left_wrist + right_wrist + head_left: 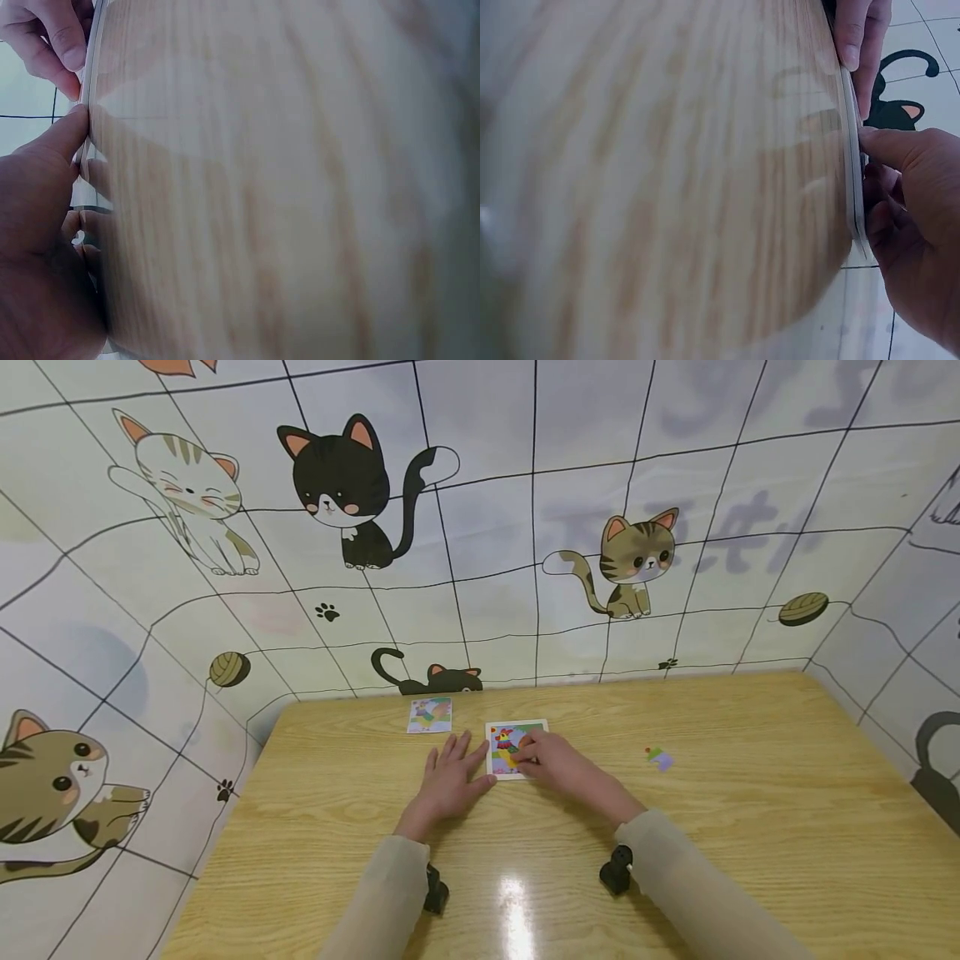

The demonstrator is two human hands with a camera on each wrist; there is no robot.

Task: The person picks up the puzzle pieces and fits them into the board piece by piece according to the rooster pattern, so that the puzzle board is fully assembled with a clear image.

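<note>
A small square jigsaw puzzle [497, 767] in a white-edged tray, showing a colourful bird, lies on the table between both hands. My left hand [450, 781] rests on the table at its left side, fingers spread, with the index finger and thumb touching the tray's edge. Over the right part of the puzzle, my right hand [553, 763] has its thumb and fingers curled together, pinching what seems to be a puzzle piece, mostly hidden by the fingers. In the right wrist view the right hand [922, 217] is low against the tray's edge [853, 165].
Off to the right lie loose puzzle pieces [660, 758] in green and lilac. A square picture card [430, 716] with a paler bird image is at the back left. The wooden table [360, 760] meets a wall [495, 527] printed with cats behind it.
</note>
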